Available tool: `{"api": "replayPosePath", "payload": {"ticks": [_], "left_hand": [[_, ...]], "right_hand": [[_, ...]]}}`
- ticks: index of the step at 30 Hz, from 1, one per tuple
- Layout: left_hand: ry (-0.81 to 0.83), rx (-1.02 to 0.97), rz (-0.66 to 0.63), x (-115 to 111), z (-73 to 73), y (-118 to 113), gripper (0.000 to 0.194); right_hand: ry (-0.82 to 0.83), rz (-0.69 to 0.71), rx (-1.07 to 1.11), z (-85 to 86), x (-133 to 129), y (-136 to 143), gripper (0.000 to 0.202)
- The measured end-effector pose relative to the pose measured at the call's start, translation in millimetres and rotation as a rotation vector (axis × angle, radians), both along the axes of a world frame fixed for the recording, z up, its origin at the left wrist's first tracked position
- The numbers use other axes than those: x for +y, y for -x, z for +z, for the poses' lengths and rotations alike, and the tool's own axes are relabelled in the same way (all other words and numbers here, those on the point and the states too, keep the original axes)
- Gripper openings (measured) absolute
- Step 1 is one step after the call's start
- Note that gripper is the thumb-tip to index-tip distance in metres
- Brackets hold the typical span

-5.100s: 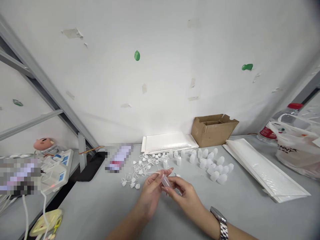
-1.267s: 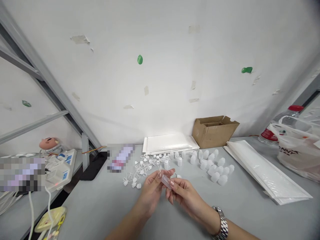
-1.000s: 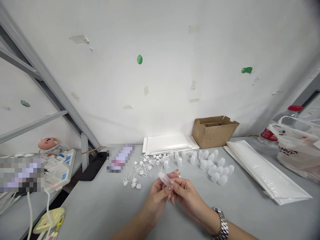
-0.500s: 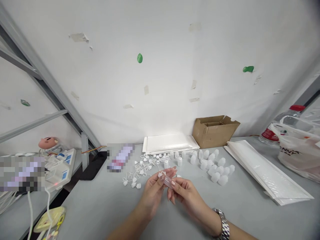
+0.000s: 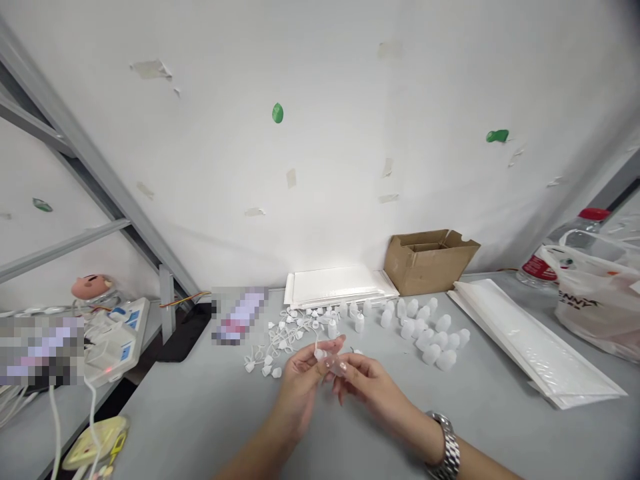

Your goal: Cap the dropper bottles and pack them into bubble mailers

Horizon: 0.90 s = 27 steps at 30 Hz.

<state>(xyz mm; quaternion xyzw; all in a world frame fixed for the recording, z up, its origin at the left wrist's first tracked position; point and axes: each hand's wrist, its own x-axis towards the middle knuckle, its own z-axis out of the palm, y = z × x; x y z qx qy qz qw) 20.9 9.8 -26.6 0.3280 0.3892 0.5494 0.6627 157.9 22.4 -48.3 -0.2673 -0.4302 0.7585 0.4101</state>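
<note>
Bottle (image 5: 336,366) held up over the tabletop (image 5: 210,413)

The left hand (image 5: 303,370) pinches the end near a white piece (image 5: 319,354). The right hand (image 5: 364,375) pinches the other end. Both have thumb and fingers closed on it. It looks light, smooth and a bit squashy, so it may slip but likely won't break. Soft pinches on its sides should work best. Fingers cover most of it, so how the white piece sits is hard to tell. The shopping bag (image 5: 595,303) is cut off.
</note>
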Motion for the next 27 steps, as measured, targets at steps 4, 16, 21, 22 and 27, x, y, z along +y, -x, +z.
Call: {"api": "replayPosePath", "payload": {"ticks": [4, 16, 21, 22, 27], "left_hand": [[0.016, -0.04, -0.046, 0.8, -2.0, 3.1, 0.018], [0.081, -0.288, -0.132, -1.6, -6.3, -5.0, 0.024], [0.081, -0.22, -0.152, 0.1, -2.6, 1.1, 0.034], [0.074, -0.206, -0.161, 0.3, -0.7, 2.9, 0.035], [0.042, -0.075, -0.116, -0.3, 8.2, 5.9, 0.027]], "right_hand": [[-0.131, -0.089, -0.153, 3.8, 0.1, 0.1, 0.03], [0.036, 0.012, 0.054, 7.8, -6.9, 2.9, 0.035], [0.183, 0.107, 0.23, 7.2, -5.7, 2.6, 0.031], [0.197, 0.112, 0.237, 6.6, -5.6, 2.6, 0.032], [0.2, 0.116, 0.225, 5.3, -7.4, 3.7, 0.034]]}}
